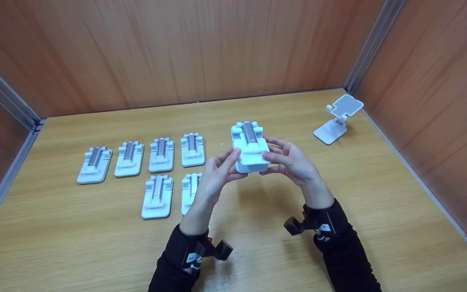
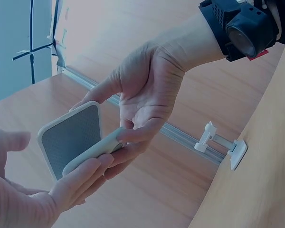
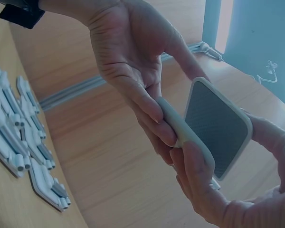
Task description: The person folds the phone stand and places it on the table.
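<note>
A white folding phone stand (image 1: 249,142) is held above the table between both hands. My left hand (image 1: 216,176) grips its left side, thumb on the upper plate and fingers below. On the right side, my right hand (image 1: 294,162) grips it the same way. Seen from the wrists, the stand's plate with a grey pad (image 2: 73,135) is angled away from the base (image 2: 92,153), leaving a gap between them. In the right wrist view the grey-padded plate (image 3: 216,128) also shows, with fingers of both hands along the base (image 3: 185,133).
Several folded phone stands (image 1: 161,156) lie in two rows on the table's left, one partly hidden behind the left forearm. An unfolded stand (image 1: 339,119) stands at the back right. Wooden panels (image 1: 185,48) wall the table (image 1: 379,202) at back and sides.
</note>
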A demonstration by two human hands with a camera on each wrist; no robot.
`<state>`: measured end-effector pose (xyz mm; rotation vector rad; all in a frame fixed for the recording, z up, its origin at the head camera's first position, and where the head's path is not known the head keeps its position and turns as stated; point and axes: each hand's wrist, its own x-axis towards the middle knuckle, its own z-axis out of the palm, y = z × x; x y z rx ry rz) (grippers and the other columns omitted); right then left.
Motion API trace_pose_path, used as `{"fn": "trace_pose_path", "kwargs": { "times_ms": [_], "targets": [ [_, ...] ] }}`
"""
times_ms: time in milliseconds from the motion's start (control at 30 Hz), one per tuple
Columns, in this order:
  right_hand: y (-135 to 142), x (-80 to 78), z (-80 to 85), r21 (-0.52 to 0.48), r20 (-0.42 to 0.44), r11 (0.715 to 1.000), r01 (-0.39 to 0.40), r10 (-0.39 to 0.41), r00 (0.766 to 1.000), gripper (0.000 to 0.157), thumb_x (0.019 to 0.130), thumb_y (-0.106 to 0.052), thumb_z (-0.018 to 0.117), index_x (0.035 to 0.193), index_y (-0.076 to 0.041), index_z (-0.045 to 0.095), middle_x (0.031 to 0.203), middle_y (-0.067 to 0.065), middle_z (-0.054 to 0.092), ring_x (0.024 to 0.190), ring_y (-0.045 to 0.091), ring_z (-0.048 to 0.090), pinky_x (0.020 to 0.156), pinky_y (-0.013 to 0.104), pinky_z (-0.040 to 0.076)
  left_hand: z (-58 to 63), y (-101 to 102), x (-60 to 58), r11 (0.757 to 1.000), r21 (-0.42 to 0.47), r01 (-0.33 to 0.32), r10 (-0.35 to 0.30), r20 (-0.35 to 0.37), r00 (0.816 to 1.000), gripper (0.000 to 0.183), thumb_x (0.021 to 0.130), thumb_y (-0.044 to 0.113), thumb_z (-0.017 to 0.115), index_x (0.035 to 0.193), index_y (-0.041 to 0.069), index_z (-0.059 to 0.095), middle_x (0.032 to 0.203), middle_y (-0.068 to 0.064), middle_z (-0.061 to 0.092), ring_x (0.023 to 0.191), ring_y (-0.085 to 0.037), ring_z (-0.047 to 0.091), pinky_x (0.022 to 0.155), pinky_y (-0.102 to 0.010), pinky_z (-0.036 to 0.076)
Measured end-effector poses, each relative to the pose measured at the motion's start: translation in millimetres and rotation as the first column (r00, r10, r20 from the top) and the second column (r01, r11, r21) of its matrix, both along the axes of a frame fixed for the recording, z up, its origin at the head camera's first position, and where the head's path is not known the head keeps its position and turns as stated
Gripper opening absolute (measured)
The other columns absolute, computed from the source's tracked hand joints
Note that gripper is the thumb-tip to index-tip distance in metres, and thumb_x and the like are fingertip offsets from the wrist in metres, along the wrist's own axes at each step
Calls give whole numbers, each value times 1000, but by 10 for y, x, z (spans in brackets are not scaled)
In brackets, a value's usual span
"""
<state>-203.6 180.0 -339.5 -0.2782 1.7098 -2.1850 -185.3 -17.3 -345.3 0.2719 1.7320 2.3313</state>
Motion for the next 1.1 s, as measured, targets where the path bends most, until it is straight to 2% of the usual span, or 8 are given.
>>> {"fn": "trace_pose_path", "kwargs": {
  "times_ms": [167, 433, 700, 833, 900, 967, 1033, 1100],
  "targets": [
    [-9, 10, -8, 8, -12, 1000, 9, -9, 1000, 65, 81, -7, 63, 134, 2, 27, 121, 19, 46, 96, 25, 55, 72, 36, 54, -7, 2, 2, 1000, -20, -1, 2, 14, 1000, 56, 86, 11, 57, 130, -11, 31, 114, -24, 53, 91, -26, 60, 76, -34, 52],
    [-49, 24, -8, 19, -37, 999, 34, -33, 999, 63, 80, 6, 59, 134, 4, 25, 120, 21, 44, 91, 24, 58, 67, 29, 55, -21, 10, 7, 1000, 18, -7, 7, -1, 1000, 51, 85, -2, 54, 130, -12, 32, 114, -26, 53, 94, -28, 59, 76, -34, 52],
    [-65, 15, -34, 74, -85, 997, 34, -28, 996, 62, 82, 3, 59, 134, 3, 25, 122, 22, 43, 90, 23, 58, 68, 28, 54, -23, -17, 14, 999, 29, -31, 31, 8, 999, 48, 84, -7, 53, 127, -13, 35, 112, -27, 54, 92, -28, 60, 74, -34, 53],
    [35, -47, -38, 127, -153, 985, 118, -98, 983, 55, 85, 1, 53, 133, 5, 27, 120, 20, 44, 89, 20, 58, 71, 30, 53, -37, -97, 2, 998, 5, -64, 63, 34, 997, 45, 83, -9, 53, 125, -13, 38, 110, -27, 55, 91, -28, 60, 73, -33, 53],
    [155, -110, -17, 135, -197, 965, 226, -197, 960, 50, 86, 2, 51, 130, 7, 30, 116, 17, 46, 87, 16, 57, 69, 29, 53, -54, -168, -9, 996, -23, -84, 85, 45, 995, 44, 83, -9, 53, 125, -12, 40, 110, -26, 55, 90, -28, 60, 73, -33, 53],
    [317, -199, 12, 144, -248, 921, 362, -321, 914, 45, 85, 2, 52, 126, 7, 35, 112, 15, 47, 85, 12, 56, 67, 26, 52, -66, -258, -18, 993, -57, -104, 108, 56, 993, 44, 83, -9, 53, 125, -11, 40, 110, -26, 55, 91, -28, 60, 72, -33, 54],
    [504, -309, 41, 149, -303, 853, 499, -441, 845, 41, 84, 2, 54, 122, 9, 38, 106, 12, 49, 79, 8, 55, 61, 21, 51, -77, -358, -32, 988, -90, -123, 130, 75, 989, 45, 84, -9, 52, 126, -10, 39, 112, -25, 55, 91, -27, 60, 72, -32, 54],
    [694, -432, 65, 167, -356, 760, 628, -547, 758, 39, 83, 1, 57, 118, 9, 41, 100, 8, 50, 72, 5, 53, 55, 16, 49, -83, -459, -40, 983, -123, -136, 147, 81, 986, 46, 84, -9, 51, 128, -9, 37, 114, -26, 53, 91, -27, 60, 73, -32, 53]
  ]
}}
